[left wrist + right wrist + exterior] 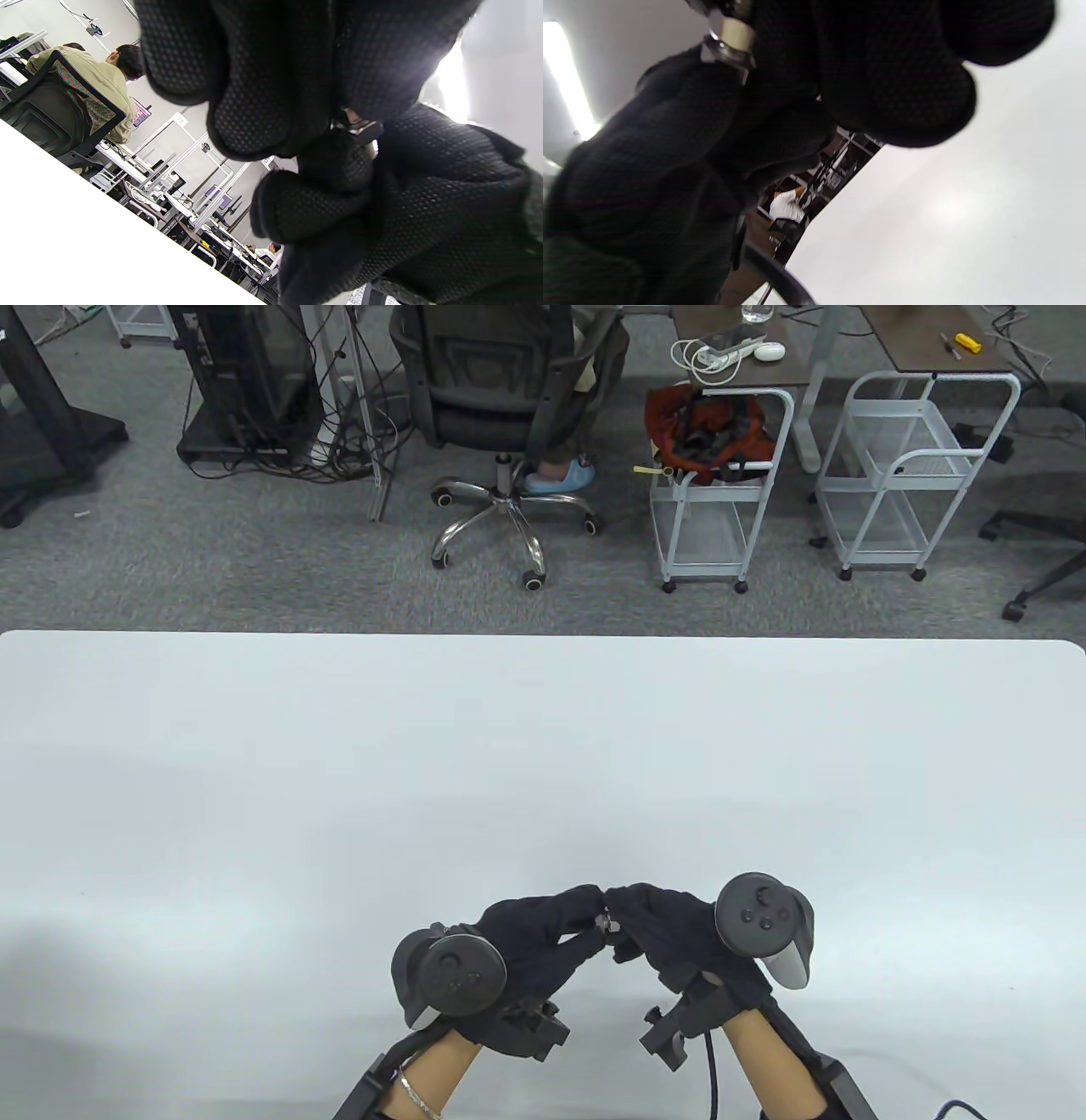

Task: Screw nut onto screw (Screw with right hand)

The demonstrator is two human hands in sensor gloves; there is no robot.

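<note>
screw (604, 922) and nut (728, 51) — small metal parts, pinched between meeting fingertips above the near middle of the white table (543, 780); which hand grips which part cannot be told. left hand (530, 937) at left, fingers closed on the metal from that side; right hand (670, 929) at right, fingertips closed on it and touching the left glove. black office chair (501, 398) and two white wire carts (721, 487) on the grey carpet beyond the far edge.

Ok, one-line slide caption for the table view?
Left hand and right hand meet fingertip to fingertip over the white table, pinching small metal hardware.
</note>
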